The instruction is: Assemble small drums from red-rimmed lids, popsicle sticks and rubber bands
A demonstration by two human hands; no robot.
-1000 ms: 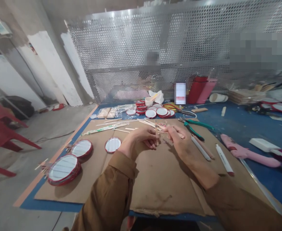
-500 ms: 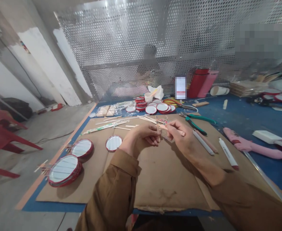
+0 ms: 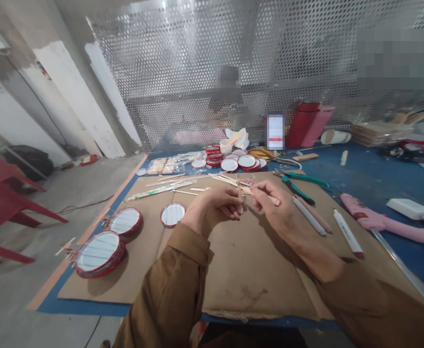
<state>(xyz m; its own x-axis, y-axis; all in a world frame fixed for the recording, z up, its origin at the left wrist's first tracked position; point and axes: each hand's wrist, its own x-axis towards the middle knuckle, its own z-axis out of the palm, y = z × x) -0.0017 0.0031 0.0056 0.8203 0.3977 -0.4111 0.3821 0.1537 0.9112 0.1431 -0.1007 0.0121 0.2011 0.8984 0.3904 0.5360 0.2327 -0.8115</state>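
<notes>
My left hand (image 3: pixel 226 202) is closed on a thin wooden stick (image 3: pixel 238 186) that stands upright between its fingers, over the middle of the cardboard sheet (image 3: pixel 233 270). Just to the right, my right hand (image 3: pixel 270 200) pinches another wooden stick (image 3: pixel 274 200), whose end sticks out past the fingers. The two hands nearly touch, and small colourful bands (image 3: pixel 248 181) lie behind them. Left of my left hand lies a round red-rimmed disc (image 3: pixel 172 214). Stacked discs with sticks attached (image 3: pixel 98 253) sit at the left edge of the cardboard.
Green-handled pliers (image 3: pixel 297 189), a white marker (image 3: pixel 347 233) and a pink glue gun (image 3: pixel 386 220) lie at the right. Behind are more red-rimmed discs (image 3: pixel 229 165), a lit phone (image 3: pixel 275 131) and a red bottle (image 3: pixel 302 125). A red chair (image 3: pixel 12 208) stands at the left.
The whole view has shifted slightly, so the things on the table appear a little further right. Both hands keep their grips on the sticks, almost unmoved.
</notes>
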